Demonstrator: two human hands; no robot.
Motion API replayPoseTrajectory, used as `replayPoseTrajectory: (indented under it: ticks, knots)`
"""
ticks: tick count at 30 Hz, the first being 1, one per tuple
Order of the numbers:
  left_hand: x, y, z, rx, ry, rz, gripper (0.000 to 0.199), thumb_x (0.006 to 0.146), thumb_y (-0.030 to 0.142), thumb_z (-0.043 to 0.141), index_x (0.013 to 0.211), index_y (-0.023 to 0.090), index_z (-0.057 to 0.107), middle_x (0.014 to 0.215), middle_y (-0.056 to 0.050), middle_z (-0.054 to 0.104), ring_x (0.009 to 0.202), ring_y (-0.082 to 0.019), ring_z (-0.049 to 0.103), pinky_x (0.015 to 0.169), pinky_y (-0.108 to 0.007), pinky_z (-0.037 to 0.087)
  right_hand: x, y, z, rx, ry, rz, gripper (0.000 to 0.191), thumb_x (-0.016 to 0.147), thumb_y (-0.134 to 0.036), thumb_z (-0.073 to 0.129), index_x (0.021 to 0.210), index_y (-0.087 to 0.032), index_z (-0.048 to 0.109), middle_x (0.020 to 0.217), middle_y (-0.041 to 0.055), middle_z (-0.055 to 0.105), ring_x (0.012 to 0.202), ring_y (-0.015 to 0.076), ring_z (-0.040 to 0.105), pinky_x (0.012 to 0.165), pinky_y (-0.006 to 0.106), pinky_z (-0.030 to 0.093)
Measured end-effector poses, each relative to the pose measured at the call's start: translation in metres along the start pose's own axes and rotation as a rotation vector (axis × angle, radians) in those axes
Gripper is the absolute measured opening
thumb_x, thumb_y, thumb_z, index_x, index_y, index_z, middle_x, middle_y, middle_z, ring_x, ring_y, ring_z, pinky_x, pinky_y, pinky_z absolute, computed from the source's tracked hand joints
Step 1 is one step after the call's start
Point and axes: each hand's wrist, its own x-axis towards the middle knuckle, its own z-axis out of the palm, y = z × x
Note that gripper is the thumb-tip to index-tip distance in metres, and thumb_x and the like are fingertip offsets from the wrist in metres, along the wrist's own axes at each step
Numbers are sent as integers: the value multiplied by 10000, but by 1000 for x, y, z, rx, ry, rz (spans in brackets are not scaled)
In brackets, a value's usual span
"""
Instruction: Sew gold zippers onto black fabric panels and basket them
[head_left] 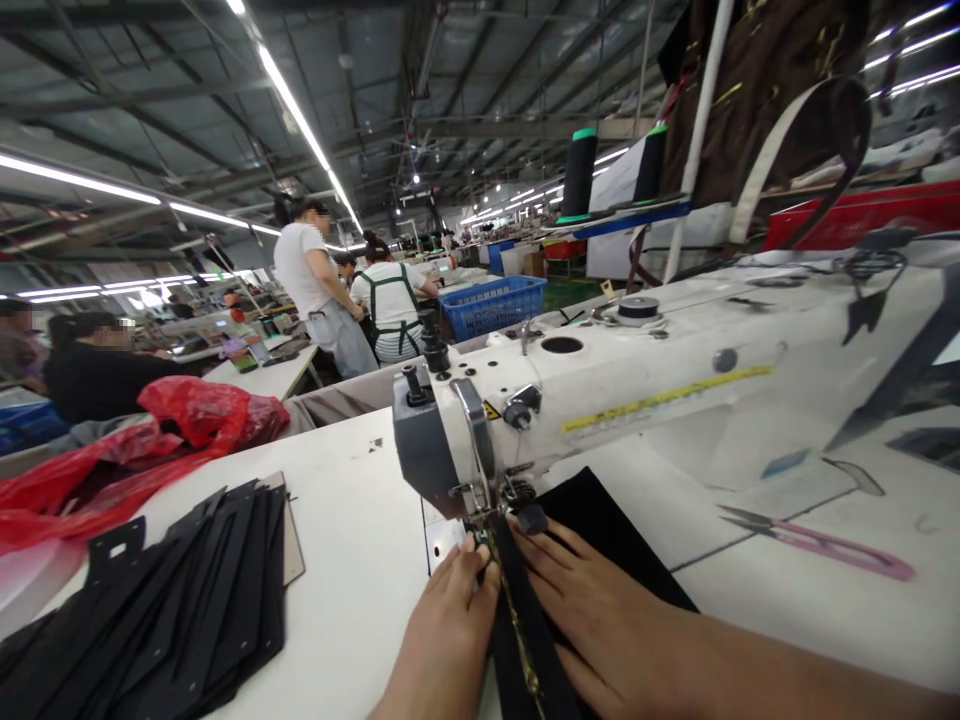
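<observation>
Here, right hand (600,600) on black fabric (604,520), blue basket (496,312), contents unclear

A small yellow-and-black triangular warning sign (491,411) sits near the head end of the white metal sewing machine (675,345). Markings on the long, narrow yellow strip (667,399) along its arm are too blurred to read.

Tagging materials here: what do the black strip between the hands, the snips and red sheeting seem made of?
Black strip: likely fabric, given its dull surface; the gold line along it glints like metal. Snips: grey metal-looking blades; pink handles, plastic or painted metal. Red sheeting: probably thin plastic, from its glossy creases.
</observation>
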Motion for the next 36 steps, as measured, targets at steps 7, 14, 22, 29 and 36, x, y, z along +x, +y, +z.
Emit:
replayPoseTrajectory:
  ticks: [7,14,22,29,36]
  knots:
    - [4,2,-1,-167,-127,-199,250,900,94,363,1001,150,585,1010,-119,591,880,-200,617,738,-314,560,-11,2,19,-93,260,-156,513,815,-176,473,1321,-114,421,1343,143,446,1253,249,387,1043,446,315]
    - [6,1,-11,-212,-186,-229,270,831,47,423,1021,149,587,1018,-99,604,899,-186,631,795,-305,543,-30,-40,61,-299,728,-202,378,892,-64,285,982,-106,649,900,111,695,845,217,644,730,319,535]
    - [-7,16,-22,-150,-143,-207,310,779,18,471,1016,151,621,1073,-97,649,977,-231,629,855,-410,533,-34,-51,79,-351,705,-170,284,816,-43,413,955,-105,653,928,136,683,915,220,620,802,332,535]
    - [-11,24,-23,-120,-116,-170,267,768,21,508,985,115,634,1061,-117,658,960,-252,637,818,-394,555,-47,-52,75,-326,661,-195,222,860,-78,448,939,-134,648,885,83,691,884,189,632,816,279,527]
    - [-12,21,-20,-150,-73,-197,265,806,28,469,986,136,630,1040,-98,664,939,-226,645,813,-387,556,-42,-53,52,-222,703,-143,337,861,-30,326,858,-108,654,879,109,683,844,202,617,717,303,521]
